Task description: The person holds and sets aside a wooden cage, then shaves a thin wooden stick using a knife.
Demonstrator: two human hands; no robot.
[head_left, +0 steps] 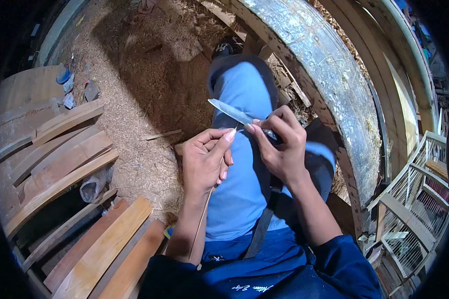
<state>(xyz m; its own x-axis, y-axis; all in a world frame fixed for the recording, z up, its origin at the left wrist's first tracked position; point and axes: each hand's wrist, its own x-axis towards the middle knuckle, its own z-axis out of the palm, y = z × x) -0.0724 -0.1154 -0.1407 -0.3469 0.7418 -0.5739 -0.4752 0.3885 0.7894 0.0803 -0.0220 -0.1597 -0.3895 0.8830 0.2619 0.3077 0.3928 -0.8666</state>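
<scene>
A: Where does the thin, pale-brown flexible strip (200,224) lie from the hands?
B: Its upper end is pinched between thumb and forefinger of the left hand (207,157), the nearer one; the rest trails back beneath that hand and along the left forearm, its long axis running towards the person's body.
A: And the right hand (284,144)?
B: Closed around the base of a silver, pointed metal knife (227,109), its fingertips just beside the left thumb. The handle is mostly hidden.
A: How does the blade stand to the strip?
B: Crosswise: it slants forward and leftwards, past the strip's pinched end, above the light-blue cloth trouser leg (239,199). Whether edge and strip touch, one cannot tell
</scene>
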